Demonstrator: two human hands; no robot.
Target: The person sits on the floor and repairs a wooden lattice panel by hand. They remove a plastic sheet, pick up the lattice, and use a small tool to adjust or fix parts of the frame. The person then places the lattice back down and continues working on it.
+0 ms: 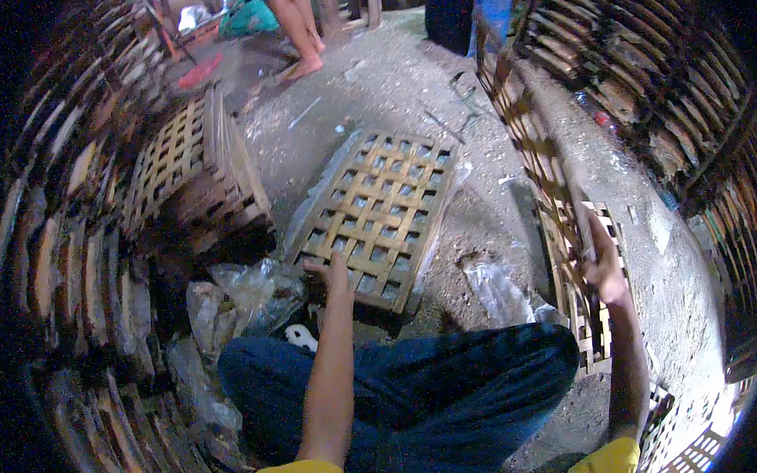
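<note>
My left hand (330,273) is at the near left end of a flat woven slatted wooden panel (384,203) on the ground, its fingers apart; I cannot tell whether they touch it. My right hand (603,274) grips a slatted wooden panel (526,123) held on edge at the right, slightly blurred, rising toward the back. Behind it, lower down, another lattice panel (601,337) stands or lies; its exact position is unclear. My crossed legs (400,386) are in front of me, under my forearms.
Stacked lattice panels (163,165) sit at the left. Tall stacks of slatted wood line the left (59,281) and right (622,53). Crumpled plastic (251,295) lies by my left knee. Another person's bare legs (303,47) stand at the back near a pink object (198,72).
</note>
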